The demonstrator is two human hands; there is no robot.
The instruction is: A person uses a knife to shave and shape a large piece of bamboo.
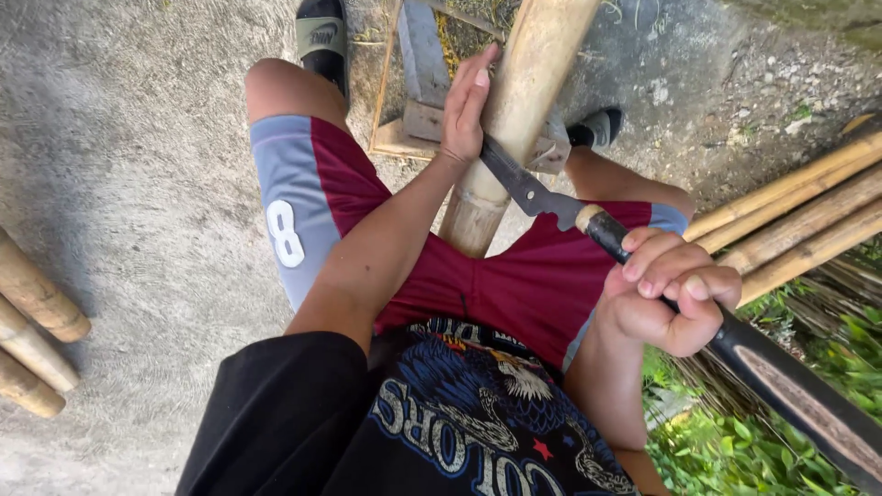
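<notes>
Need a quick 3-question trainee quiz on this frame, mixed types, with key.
1. True or false: the left hand rests flat against the bamboo pole.
2. Which hand grips the knife?
A. left hand
B. right hand
C. both hands
3. Fill in: the knife's blade meets the pole just above the pole's ____ end.

Key
1. True: its fingers lie open along the pole's side.
2. B: the right hand is closed round the dark handle.
3. Lower: the blade touches near the cut end, between the person's knees.
</notes>
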